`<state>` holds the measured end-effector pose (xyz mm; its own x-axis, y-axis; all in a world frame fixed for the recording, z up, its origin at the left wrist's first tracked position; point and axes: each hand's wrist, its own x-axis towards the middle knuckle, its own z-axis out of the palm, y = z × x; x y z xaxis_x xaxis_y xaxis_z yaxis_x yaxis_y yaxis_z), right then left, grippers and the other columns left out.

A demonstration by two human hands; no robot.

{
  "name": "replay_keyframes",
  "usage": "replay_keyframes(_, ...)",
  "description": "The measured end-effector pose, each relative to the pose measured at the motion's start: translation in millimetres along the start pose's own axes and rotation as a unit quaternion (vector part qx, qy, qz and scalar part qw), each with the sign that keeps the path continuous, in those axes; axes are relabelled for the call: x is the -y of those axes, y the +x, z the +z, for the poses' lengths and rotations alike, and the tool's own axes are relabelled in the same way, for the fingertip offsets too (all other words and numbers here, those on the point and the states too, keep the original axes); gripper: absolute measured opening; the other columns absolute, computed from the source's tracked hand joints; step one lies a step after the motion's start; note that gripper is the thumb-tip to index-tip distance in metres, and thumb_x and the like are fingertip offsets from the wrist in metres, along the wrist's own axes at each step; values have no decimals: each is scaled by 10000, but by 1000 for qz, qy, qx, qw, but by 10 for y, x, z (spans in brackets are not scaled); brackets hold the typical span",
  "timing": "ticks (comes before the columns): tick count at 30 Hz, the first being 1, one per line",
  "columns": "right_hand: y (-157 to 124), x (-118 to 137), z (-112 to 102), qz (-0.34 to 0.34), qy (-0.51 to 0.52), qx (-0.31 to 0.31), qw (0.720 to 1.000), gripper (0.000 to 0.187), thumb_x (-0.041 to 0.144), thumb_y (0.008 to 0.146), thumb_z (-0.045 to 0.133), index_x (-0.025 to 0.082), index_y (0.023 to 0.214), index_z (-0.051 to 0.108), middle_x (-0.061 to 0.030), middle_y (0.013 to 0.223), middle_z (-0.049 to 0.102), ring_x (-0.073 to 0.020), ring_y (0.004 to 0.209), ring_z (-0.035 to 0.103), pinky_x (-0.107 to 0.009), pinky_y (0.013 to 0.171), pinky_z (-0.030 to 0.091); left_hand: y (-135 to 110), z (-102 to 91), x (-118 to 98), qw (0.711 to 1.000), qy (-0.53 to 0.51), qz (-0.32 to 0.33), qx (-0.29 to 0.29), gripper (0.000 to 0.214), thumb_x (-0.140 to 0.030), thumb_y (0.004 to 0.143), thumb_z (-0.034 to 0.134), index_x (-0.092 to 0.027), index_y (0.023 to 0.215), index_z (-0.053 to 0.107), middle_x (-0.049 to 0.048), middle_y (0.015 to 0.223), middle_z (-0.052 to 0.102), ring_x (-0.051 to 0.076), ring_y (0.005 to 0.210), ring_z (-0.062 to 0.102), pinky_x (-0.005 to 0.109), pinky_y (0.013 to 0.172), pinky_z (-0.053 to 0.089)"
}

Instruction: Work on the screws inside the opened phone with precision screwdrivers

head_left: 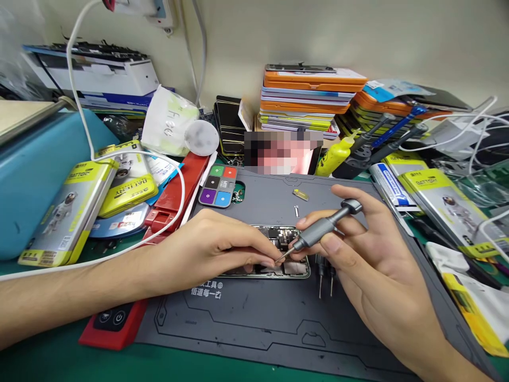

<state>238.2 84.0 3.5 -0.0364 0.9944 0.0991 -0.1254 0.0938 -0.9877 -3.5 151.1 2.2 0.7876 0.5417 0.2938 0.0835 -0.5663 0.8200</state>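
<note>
My right hand is closed around a grey precision screwdriver, its shaft slanting down to the left. At the tip of that shaft, the thumb and index finger of my left hand are pinched together; whatever is between them is too small to make out. Beneath my left fingers lies an opened phone with its inner parts bare, partly covered by the hand. Two more screwdriver shafts show on the mat beside my right hand, their handles mostly hidden.
A grey work mat covers the green table. A colored screw tray, a small metal piece and a yellowish part lie beyond the phone. Battery boxes flank both sides; stacked orange cases stand behind. A white cable crosses the left.
</note>
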Motion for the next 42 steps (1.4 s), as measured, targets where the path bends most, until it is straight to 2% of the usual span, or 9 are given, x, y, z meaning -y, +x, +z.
replay_keyframes(11,8,5,27,6,8,-3,1000,391,206,1046,635,339,1392,511,-5,1049,766,-116,897,784,-190,817,668,0,4,10,1000,0,1,10,161,-143,1024,660,-119,1126,782,5,1063,817,61,943,766,82,871,533)
replay_keyframes(18,33,41,-37,24,20,12,999,407,216,1057,602,306,1436,484,-33,1075,764,-153,813,793,-244,776,683,9,20,28,1000,15,2,-2,186,-177,1028,671,-137,1174,780,-11,1094,811,44,963,752,63,888,498)
replay_keyframes(22,61,71,-90,-44,-52,-15,998,406,227,1045,620,253,1438,526,-39,988,760,-147,739,760,-236,706,686,8,36,29,998,43,-35,6,191,-252,1065,627,-158,1080,792,-25,992,801,61,892,732,114,844,495)
replay_keyframes(25,38,62,-81,-145,-171,-47,973,468,188,1041,623,280,1487,515,-38,993,736,-144,783,742,-240,701,684,-1,45,17,997,69,-44,9,214,-259,1073,601,-158,1016,781,-37,830,750,61,761,672,146,750,466)
replay_keyframes(27,12,41,-63,-217,-243,-67,943,591,122,1006,649,328,1535,486,-56,1125,690,-153,895,745,-247,697,679,-4,49,8,996,74,-45,6,195,-245,1064,605,-161,992,766,-46,796,724,53,717,637,150,702,441)
replay_keyframes(30,-14,3,-67,-284,-315,-55,904,666,55,947,680,305,1540,510,-92,1177,651,-166,926,749,-253,654,662,0,51,-3,995,78,-54,7,185,-239,1055,605,-166,942,731,-59,777,697,43,691,603,152,664,412)
replay_keyframes(33,-17,-37,-116,-301,-360,-8,883,655,20,936,673,229,1537,521,-91,1017,700,-174,915,760,-235,635,641,4,50,-10,994,79,-74,16,215,-273,1058,593,-172,914,716,-63,760,686,46,680,593,163,654,405)
replay_keyframes(35,-16,-65,-155,-307,-376,9,874,663,2,936,662,209,1546,508,-97,1023,723,-178,962,764,-230,658,645,4,48,-17,992,72,-102,19,228,-300,1058,587,-182,922,727,-63,742,686,52,663,600,172,634,405)
replay_keyframes(42,-40,-137,-211,-310,-384,60,868,696,-34,930,660,182,1566,477,-165,1459,653,-181,1132,744,-273,868,678,-5,50,-33,989,64,-136,18,250,-329,1052,571,-202,931,749,-64,716,687,60,624,594,190,591,397)
